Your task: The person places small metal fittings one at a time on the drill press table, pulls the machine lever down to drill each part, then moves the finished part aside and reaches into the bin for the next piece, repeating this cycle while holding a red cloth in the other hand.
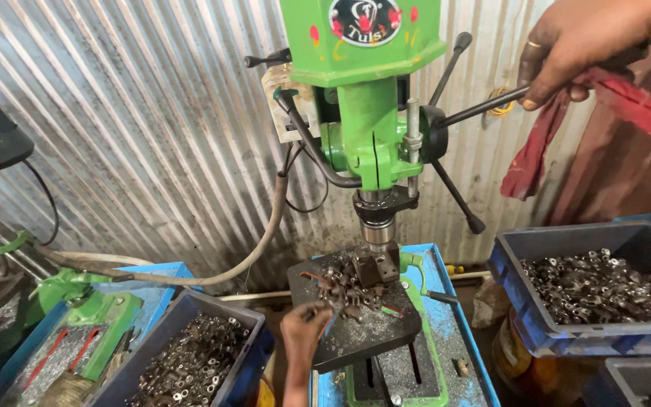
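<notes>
The small metal parts (346,285) lie in a loose pile on the dark work table (356,335) of the green drill press (367,128), directly beside the fixture block (380,265) that sits under the spindle (377,226). Metal shavings cover the table surface around the pile.

The left hand (304,322) rests at the near edge of the pile. Its fingers are curled around a thin tool or part at the pile; the exact item cannot be identified.

The right hand (578,45) is raised at the upper right. Its fingers are closed around the end of one feed lever (484,107) of the drill press. A red cloth (566,136) hangs from the same hand.

A dark bin (197,354) at lower left holds more metal parts. A second bin (589,283) at right, also filled with parts, sits on a blue crate (521,332). A corrugated metal wall (137,136) stands behind the machine.
</notes>
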